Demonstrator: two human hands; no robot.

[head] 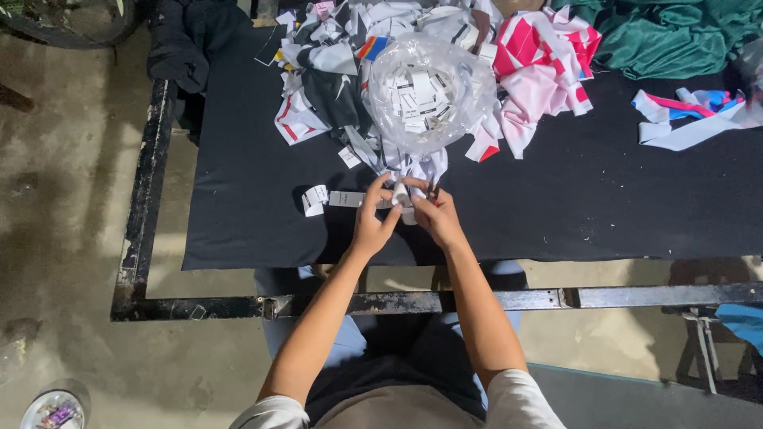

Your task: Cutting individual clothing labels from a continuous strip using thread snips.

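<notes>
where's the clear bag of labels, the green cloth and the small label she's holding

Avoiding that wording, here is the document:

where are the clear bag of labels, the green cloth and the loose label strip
clear bag of labels (429, 91), head view, middle of the bag
green cloth (668, 36), head view, folded middle
loose label strip (346, 199), head view, flat middle

A clear bag (429, 91) of small labels (417, 95) is sitting on the table cloth (238, 214), with both hands lying at its six o'clock. Loose tags (316, 199) are lying at the hands' nine o'clock, fabric scraps (318, 87) piling at eleven, strips (691, 119) resting at two
</notes>
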